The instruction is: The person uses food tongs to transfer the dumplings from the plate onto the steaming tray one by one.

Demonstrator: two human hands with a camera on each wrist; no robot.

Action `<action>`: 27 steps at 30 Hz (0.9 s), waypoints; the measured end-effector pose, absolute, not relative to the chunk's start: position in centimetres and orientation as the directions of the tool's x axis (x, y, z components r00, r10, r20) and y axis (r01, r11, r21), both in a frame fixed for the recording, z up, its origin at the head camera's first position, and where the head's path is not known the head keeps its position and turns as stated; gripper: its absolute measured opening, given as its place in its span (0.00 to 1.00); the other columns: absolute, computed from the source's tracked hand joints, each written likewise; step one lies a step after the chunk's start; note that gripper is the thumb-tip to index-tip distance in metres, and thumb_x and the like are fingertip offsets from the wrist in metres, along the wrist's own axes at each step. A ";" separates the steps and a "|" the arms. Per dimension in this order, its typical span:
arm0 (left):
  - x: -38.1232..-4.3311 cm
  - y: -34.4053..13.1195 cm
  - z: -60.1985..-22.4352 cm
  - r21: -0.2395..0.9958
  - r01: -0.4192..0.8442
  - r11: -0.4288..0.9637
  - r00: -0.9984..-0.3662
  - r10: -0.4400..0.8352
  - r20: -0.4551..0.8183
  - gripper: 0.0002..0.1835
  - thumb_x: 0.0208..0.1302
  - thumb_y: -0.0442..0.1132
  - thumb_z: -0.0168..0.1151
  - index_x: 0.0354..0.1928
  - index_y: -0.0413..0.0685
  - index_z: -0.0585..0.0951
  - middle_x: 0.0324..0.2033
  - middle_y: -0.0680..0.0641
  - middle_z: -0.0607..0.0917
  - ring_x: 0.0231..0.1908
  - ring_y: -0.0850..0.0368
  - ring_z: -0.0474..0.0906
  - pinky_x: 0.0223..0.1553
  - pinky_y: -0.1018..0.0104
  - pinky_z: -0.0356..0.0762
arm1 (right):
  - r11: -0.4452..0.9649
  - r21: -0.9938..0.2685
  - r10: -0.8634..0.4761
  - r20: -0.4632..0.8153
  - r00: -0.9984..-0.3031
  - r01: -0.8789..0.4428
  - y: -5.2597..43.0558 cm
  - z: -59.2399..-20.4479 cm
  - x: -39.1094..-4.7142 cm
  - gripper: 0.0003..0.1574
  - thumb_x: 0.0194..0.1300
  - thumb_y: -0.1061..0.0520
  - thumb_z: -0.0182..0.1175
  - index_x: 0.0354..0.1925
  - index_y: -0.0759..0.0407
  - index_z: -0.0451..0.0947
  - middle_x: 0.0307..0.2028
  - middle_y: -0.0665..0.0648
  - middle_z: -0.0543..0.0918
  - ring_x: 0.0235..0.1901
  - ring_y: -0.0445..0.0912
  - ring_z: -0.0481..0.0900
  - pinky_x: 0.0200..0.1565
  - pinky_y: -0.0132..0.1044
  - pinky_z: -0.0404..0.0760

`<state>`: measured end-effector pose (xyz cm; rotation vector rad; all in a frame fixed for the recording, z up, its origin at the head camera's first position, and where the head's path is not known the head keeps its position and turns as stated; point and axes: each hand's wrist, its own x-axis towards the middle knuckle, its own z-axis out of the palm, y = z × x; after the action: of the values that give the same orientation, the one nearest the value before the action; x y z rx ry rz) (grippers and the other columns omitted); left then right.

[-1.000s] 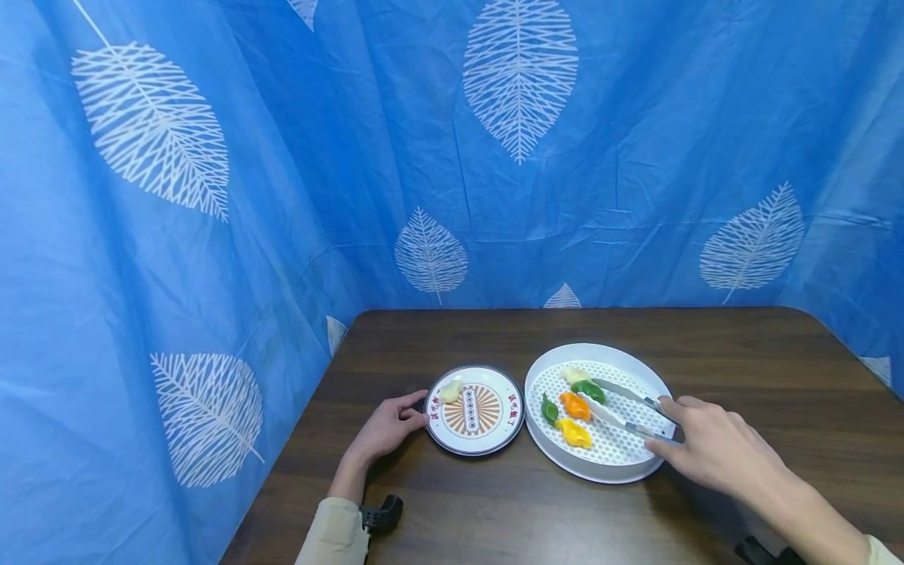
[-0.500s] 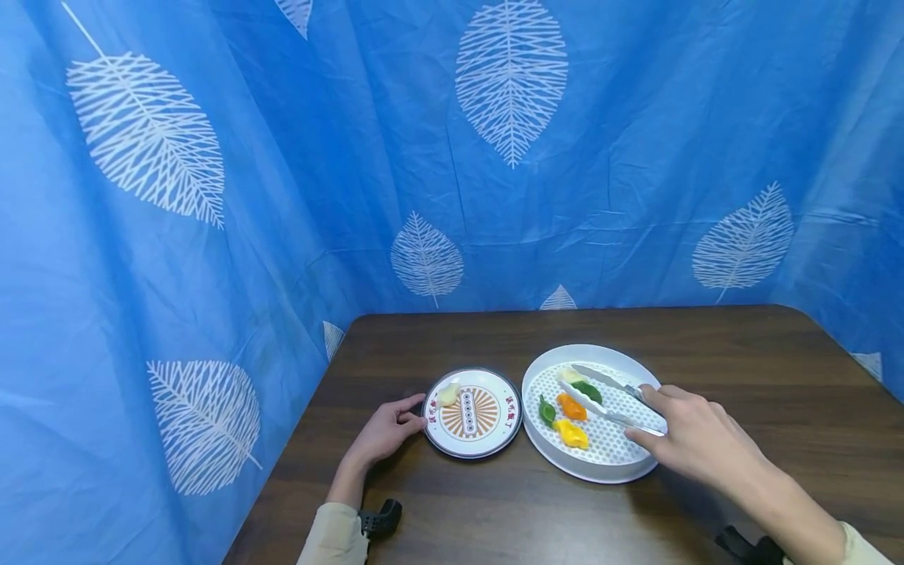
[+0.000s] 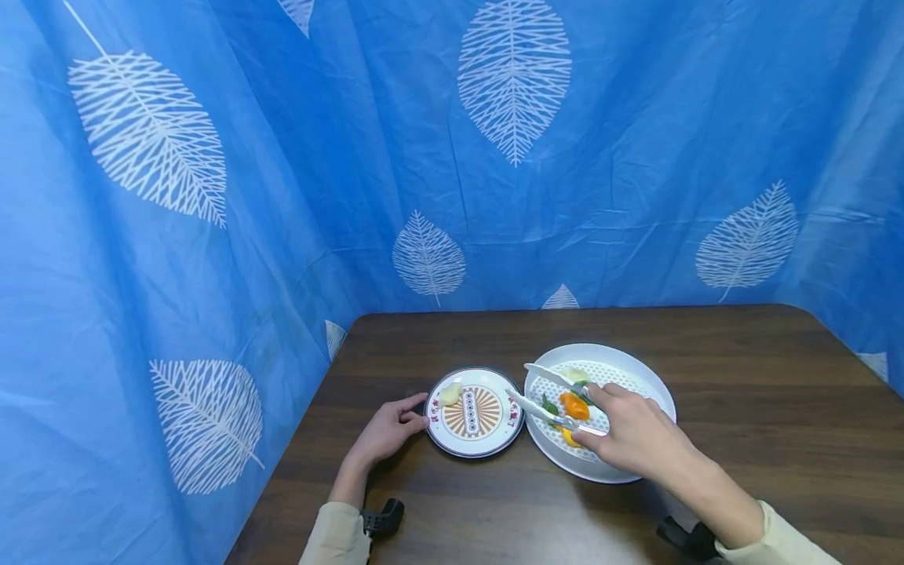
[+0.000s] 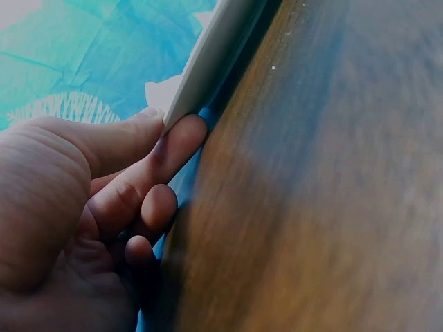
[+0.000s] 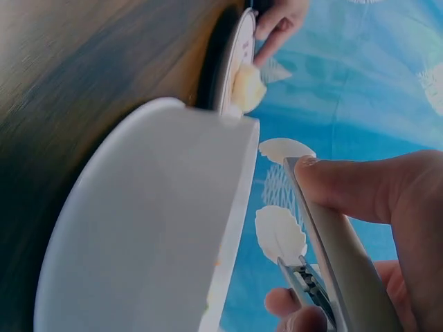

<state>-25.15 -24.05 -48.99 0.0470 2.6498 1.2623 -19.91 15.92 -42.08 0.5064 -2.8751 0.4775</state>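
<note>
My left hand (image 3: 387, 430) pinches the left rim of a small round plate (image 3: 487, 446) between thumb and fingers, plainly seen in the left wrist view. A pale yellow lump (image 3: 450, 393) lies on the plate. My right hand (image 3: 632, 431) holds metal tongs (image 5: 336, 256) above a round white tray (image 3: 600, 473). The tongs' arms are spread, their pale tips over the tray's left rim and the plate's right edge, nothing between them. On the tray's perforated insert are an orange pepper-like piece (image 3: 574, 406), green pieces, a yellow piece and a pale one, partly covered by hand and tongs.
The plate and tray sit side by side on a dark wooden table (image 3: 494, 510). A blue curtain (image 3: 621, 157) with white leaf prints hangs behind the table and along its left side.
My right hand has carried the tongs left across the tray, from over the pieces to the plate's right edge. My left hand has stayed at the plate's rim.
</note>
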 end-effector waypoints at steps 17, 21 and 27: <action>-25.0 -24.1 -48.8 0.773 -0.056 0.632 -0.979 0.117 -0.167 0.31 0.72 0.49 0.65 0.74 0.53 0.73 0.31 0.53 0.87 0.40 0.56 0.79 0.68 0.37 0.68 | 0.868 -0.333 -0.300 0.241 -0.923 -0.369 9.5 -43.3 -20.7 0.46 0.52 0.36 0.76 0.60 0.64 0.80 0.49 0.64 0.86 0.46 0.58 0.86 0.48 0.56 0.85; -25.1 -24.2 -48.9 0.776 -0.043 0.629 -0.980 0.125 -0.156 0.31 0.72 0.49 0.65 0.74 0.53 0.73 0.32 0.54 0.88 0.41 0.57 0.79 0.69 0.35 0.67 | 0.867 -0.321 -0.307 0.258 -0.916 -0.381 8.4 -43.6 -21.2 0.45 0.51 0.36 0.76 0.57 0.64 0.81 0.45 0.61 0.86 0.43 0.56 0.86 0.47 0.54 0.84; -25.0 -24.2 -49.0 0.780 -0.035 0.625 -0.979 0.134 -0.152 0.30 0.72 0.48 0.65 0.74 0.53 0.73 0.31 0.54 0.87 0.42 0.56 0.79 0.70 0.35 0.65 | 0.873 -0.325 -0.311 0.202 -0.929 -0.363 7.2 -43.6 -21.7 0.48 0.51 0.35 0.76 0.60 0.64 0.79 0.49 0.62 0.85 0.45 0.55 0.85 0.47 0.52 0.85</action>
<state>-25.02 -24.21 -49.01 0.0817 2.6514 1.2796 -21.71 7.17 -43.57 0.5248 -2.9004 0.5453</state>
